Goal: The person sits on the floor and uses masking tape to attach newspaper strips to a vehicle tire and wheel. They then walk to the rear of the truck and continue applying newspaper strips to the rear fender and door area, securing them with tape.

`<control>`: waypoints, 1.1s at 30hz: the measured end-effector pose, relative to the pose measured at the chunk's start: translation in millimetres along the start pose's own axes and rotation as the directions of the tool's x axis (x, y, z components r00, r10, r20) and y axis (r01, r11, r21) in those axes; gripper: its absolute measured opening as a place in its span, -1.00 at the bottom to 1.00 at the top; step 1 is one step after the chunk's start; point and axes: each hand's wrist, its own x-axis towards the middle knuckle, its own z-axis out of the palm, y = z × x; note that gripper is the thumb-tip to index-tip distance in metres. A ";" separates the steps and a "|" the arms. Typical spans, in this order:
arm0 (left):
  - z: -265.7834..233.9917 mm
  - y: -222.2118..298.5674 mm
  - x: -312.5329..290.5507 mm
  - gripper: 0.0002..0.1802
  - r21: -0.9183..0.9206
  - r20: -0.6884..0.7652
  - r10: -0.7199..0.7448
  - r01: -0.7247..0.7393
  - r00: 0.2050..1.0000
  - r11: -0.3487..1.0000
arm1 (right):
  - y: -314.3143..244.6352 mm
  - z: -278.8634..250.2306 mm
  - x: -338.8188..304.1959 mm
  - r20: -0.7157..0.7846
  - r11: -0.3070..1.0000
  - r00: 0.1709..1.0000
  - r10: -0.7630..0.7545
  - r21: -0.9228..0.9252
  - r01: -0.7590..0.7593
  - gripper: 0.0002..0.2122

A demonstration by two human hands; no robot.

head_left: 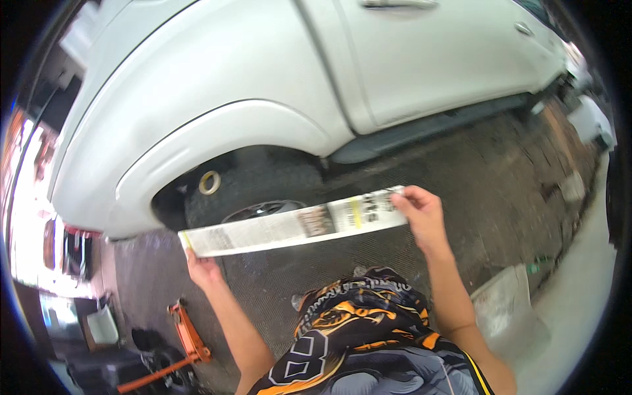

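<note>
A long folded strip of newspaper (294,224) is stretched level between both hands, in front of the rear wheel arch of a white truck (276,79). The left hand (203,268) has its grip pinched on the strip's left end from below, thumb on the near face. The right hand (421,212) has its grip pinched on the right end, fingers curled over the top edge. The strip hangs in the air, just in front of the tyre (263,191), touching nothing else that can be seen.

A roll of tape (210,182) sits on top of the tyre, inside the dark arch. The truck's body fills the far half of the view, with a black side step (421,128) running off to the right.

The floor (500,191) is dark, ribbed and worn, stained in patches. To the right it meets a paler concrete strip (579,309), with a grey slab (507,309) lying at the edge. At near left an orange jack (187,336) rests on the floor beside dark clutter. The far left is bright and washed out, so that side cannot be made out.
</note>
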 end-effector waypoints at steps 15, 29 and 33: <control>206.3 55.1 -186.0 -0.90 0.217 0.701 0.348 -0.651 0.622 0.727 | -13.3 161.2 12.6 0.677 0.969 0.717 -0.166 -0.023 0.246 -0.73; 175.5 274.3 -175.8 -0.79 0.218 0.400 0.773 -0.870 0.492 0.442 | 211.1 189.3 -35.3 0.874 0.937 0.483 -0.051 -0.125 0.326 -0.85; 141.8 268.5 -155.8 -0.81 0.364 0.281 0.773 -0.809 0.568 0.462 | 253.7 167.2 -31.7 0.753 0.769 0.614 0.236 -0.531 0.355 -0.82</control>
